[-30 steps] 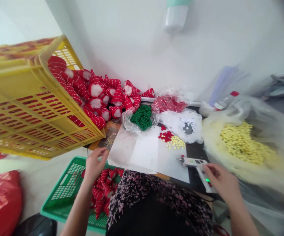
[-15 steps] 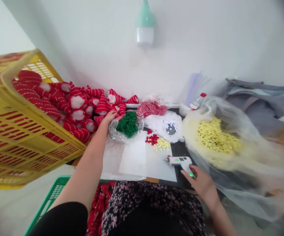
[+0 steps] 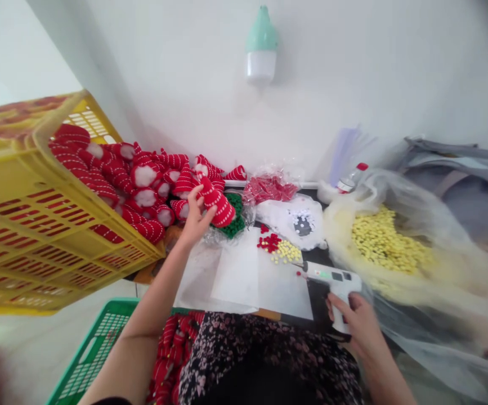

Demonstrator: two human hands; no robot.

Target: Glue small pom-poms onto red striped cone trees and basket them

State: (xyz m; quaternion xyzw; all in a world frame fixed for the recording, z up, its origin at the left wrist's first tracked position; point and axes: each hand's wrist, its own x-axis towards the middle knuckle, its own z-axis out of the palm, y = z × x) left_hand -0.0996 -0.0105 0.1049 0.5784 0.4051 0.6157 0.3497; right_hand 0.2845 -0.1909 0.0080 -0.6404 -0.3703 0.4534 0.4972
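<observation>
My left hand grips a red plush cone with white dashed stripes, raised over a plastic bag of green pompoms. On the right, my right hand is wrapped round the handle of a white glue gun, its nozzle pointing left. Close to that nozzle lie yellow pompoms and red pompoms. White paper sheets cover the table in front of me. Many similar red striped pieces, some showing white stuffing, are heaped behind my left hand.
A yellow crate lies tipped at the left, spilling red pieces. A green crate of red pieces stands below the table edge. A large clear bag of yellow pompoms, a red-capped bottle and a white bag sit rightward.
My left hand has lifted a red striped plush cone off the heap and brought it toward me. My right hand has closed round the glue gun's handle and raised it slightly.
</observation>
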